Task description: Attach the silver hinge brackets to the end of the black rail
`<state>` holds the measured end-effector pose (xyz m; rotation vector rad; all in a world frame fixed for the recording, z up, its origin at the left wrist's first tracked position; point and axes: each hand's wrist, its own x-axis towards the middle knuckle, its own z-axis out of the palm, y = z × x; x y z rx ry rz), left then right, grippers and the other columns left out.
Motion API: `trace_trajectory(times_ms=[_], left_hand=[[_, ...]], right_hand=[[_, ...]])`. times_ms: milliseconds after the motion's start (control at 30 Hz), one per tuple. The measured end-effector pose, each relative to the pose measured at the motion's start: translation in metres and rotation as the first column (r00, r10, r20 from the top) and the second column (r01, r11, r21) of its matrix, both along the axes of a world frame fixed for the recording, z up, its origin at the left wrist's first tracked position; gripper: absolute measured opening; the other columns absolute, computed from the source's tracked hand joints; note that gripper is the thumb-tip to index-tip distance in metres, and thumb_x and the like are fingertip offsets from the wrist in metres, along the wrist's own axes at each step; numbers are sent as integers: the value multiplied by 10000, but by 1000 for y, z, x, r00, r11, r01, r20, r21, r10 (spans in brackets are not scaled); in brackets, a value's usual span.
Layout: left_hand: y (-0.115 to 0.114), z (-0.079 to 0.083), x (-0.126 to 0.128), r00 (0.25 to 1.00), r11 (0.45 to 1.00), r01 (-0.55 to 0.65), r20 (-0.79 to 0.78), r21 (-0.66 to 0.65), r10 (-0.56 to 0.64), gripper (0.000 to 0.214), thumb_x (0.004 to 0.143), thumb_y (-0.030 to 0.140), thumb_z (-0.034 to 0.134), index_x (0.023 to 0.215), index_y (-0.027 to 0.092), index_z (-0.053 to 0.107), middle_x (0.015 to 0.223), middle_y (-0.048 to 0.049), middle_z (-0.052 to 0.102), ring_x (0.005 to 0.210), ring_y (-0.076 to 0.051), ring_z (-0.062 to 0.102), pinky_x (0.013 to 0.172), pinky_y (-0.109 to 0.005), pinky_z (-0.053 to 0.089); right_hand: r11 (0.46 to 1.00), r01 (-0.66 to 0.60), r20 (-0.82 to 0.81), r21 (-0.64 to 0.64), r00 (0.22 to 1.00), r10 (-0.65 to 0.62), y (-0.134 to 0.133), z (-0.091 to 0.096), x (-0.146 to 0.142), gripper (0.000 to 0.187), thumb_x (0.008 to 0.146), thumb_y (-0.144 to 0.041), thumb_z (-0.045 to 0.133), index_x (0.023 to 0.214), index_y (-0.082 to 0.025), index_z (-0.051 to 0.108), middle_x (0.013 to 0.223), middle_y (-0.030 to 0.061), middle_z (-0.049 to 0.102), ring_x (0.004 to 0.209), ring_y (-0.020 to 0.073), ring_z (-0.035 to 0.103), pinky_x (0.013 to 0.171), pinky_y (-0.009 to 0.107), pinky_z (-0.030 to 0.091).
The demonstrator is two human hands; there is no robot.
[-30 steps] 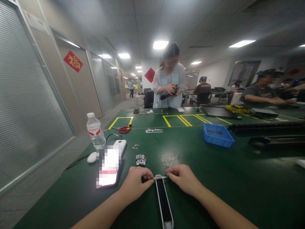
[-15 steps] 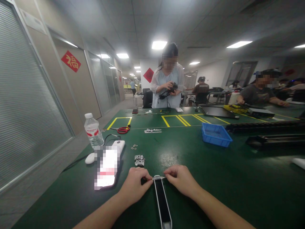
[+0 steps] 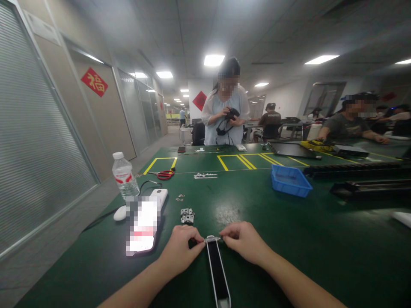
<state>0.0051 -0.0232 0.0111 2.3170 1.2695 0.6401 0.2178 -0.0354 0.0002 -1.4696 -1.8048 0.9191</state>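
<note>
A long, narrow black piece with silver edges (image 3: pixel 219 273) lies on the green table in front of me, running toward my body. Across its far end sits a thin metal rod (image 3: pixel 215 238). My left hand (image 3: pixel 183 248) is closed, thumb and forefinger pinching the rod's left end. On the other side, my right hand (image 3: pixel 245 241) pinches the rod's right end. Fingertips hide both tips of it. Just beyond my left hand is a cluster of small metal brackets (image 3: pixel 187 216), with several tiny rings (image 3: pixel 180 197) farther off.
To the left are a lit phone (image 3: pixel 143 226), a white power bank (image 3: pixel 160 196), a white mouse (image 3: pixel 120 213) and a water bottle (image 3: pixel 123 175). Red-handled scissors (image 3: pixel 165 174), small metal strips (image 3: pixel 205 176) and a blue tray (image 3: pixel 290 182) lie farther out. A person (image 3: pixel 226 105) stands across the table.
Both my hands stay almost in place at the rod. The person across the table has shifted the dark object in their hands slightly.
</note>
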Motion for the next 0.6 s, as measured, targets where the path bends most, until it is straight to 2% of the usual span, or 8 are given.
trace_trajectory(times_ms=[233, 600], left_hand=[[0, 1, 0, 1000, 1000, 4, -16, 0, -4, 126, 792, 260, 605, 699, 186, 646, 759, 0, 692, 778, -173, 614, 832, -319, 390], [1, -4, -1, 1000, 1000, 12, 9, 10, -12, 93, 783, 226, 632, 702, 181, 642, 759, 10, 687, 778, -171, 616, 825, -318, 381]], right_hand=[[998, -38, -81, -42, 996, 34, 4, -8, 5, 158, 757, -172, 619, 855, -123, 733, 665, 31, 691, 591, 132, 605, 549, 218, 458], [998, -65, -33, -19, 997, 65, 1, -1, 2, 121, 778, -162, 617, 816, -129, 728, 630, 14, 661, 565, 113, 557, 528, 202, 411]])
